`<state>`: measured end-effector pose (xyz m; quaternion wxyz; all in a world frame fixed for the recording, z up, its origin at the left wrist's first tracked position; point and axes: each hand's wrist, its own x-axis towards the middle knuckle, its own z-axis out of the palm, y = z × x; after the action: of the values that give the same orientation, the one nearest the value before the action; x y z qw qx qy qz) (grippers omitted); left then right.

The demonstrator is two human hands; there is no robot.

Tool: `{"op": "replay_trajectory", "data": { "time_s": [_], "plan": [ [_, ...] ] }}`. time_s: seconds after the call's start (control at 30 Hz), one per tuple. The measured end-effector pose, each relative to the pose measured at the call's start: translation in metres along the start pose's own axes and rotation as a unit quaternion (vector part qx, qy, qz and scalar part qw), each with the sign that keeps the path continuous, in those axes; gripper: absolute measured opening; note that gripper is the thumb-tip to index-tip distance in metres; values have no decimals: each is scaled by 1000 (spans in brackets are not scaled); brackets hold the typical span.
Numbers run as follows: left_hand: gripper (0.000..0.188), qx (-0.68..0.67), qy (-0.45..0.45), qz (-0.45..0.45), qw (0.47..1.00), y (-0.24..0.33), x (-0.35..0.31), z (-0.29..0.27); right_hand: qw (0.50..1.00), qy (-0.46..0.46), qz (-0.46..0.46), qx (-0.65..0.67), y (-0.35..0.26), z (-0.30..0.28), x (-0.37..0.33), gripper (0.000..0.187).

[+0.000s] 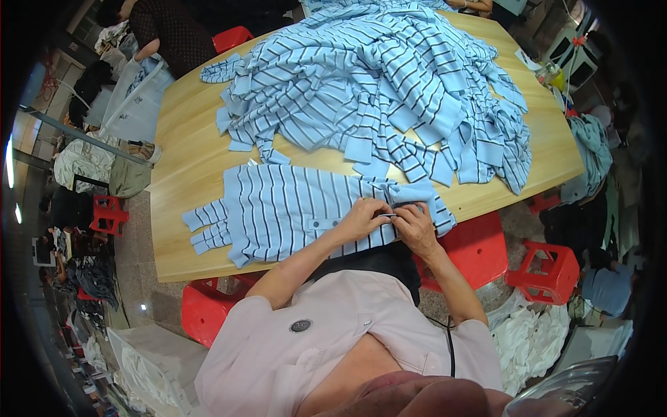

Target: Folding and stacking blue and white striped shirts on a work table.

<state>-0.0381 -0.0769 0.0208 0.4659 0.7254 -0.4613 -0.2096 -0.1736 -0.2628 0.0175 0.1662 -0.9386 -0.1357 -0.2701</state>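
a blue striped garment [278, 201] is spread at the frame's centre; its collar end is apparently being worked on, and a steady grip seems called for next. cloth there is pinched by the left hand [365, 217] and the right hand [418, 228]. the pale wooden table [182, 167] is heaped with similar garments [347, 76] at top centre; a red stool [556, 267] is seen at right.
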Motion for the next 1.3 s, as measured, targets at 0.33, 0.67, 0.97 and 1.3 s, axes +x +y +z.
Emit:
{"op": "replay_trajectory", "data": {
  "time_s": [0.33,0.67,0.97,1.3],
  "plan": [
    [19,-13,17,4,1000,6,1,-1,989,37,90,110,-7,-4,11,16],
    [22,133,-40,39,990,-18,7,2,999,18,-17,35,-6,3,8,23],
    [22,173,-11,94,980,-22,-1,10,999,33,-17,18,-3,11,1,19],
    [14,196,79,148,966,-10,-8,20,999,47,10,7,-11,17,-3,16]
  ]
}}
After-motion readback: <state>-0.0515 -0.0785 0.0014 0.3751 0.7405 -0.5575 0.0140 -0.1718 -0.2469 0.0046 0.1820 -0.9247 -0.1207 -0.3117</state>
